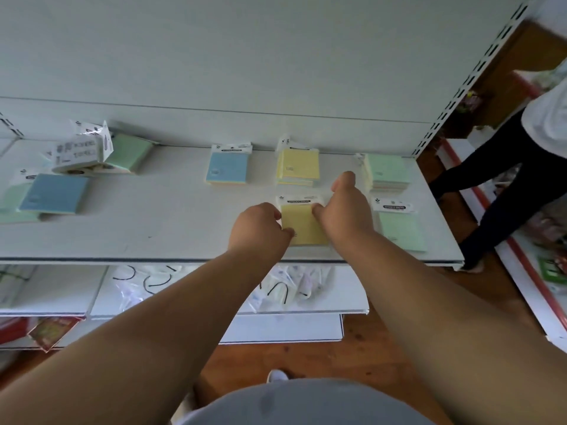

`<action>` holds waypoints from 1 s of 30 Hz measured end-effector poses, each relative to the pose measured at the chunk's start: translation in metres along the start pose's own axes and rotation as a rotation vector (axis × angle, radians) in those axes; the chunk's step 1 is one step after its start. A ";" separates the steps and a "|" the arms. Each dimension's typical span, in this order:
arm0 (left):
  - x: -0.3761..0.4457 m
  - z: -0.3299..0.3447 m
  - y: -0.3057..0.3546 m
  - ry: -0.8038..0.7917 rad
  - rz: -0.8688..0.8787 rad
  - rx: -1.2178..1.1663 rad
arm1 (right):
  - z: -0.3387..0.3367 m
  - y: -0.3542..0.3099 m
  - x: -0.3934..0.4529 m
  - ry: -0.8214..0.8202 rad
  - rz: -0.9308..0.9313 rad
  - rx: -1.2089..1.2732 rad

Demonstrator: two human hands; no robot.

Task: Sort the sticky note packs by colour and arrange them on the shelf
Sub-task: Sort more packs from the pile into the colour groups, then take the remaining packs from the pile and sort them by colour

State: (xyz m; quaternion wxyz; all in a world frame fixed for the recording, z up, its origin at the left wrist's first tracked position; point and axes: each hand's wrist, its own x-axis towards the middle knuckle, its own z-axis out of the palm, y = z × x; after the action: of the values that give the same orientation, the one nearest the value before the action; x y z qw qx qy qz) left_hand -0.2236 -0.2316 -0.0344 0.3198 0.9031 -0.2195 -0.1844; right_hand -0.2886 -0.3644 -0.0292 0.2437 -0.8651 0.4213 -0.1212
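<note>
A yellow sticky note pack (302, 223) lies flat near the front of the white shelf (171, 228). My left hand (259, 227) grips its left edge and my right hand (345, 207) grips its right edge. Behind it sits a stack of yellow packs (298, 167). A blue pack (227, 167) lies to the left of that stack. Green packs are stacked at the back right (387, 173), and one green pack (400, 228) lies at the front right. At the far left lies an unsorted heap with a blue pack (53, 193), a green pack (130, 151) and other packs.
Another person (515, 167) in dark trousers stands to the right of the shelf end. A perforated upright (469, 78) borders the shelf on the right. Lower shelves (214, 289) hold bagged goods. Wooden floor lies below.
</note>
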 end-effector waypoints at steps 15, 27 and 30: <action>-0.004 -0.082 -0.071 0.178 0.098 -0.079 | 0.040 -0.095 -0.031 -0.022 -0.328 0.084; 0.073 -0.253 -0.257 0.264 -0.005 0.353 | 0.192 -0.309 -0.048 -0.372 -0.048 0.352; 0.078 -0.264 -0.282 0.159 0.017 0.287 | 0.216 -0.334 -0.054 -0.400 0.150 0.543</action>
State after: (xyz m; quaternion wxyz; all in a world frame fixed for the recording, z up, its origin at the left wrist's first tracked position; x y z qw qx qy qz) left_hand 0.0457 0.0563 -0.0426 0.2054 0.9493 -0.2252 -0.0764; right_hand -0.0083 -0.0771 -0.0386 0.5513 -0.7417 0.3800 -0.0385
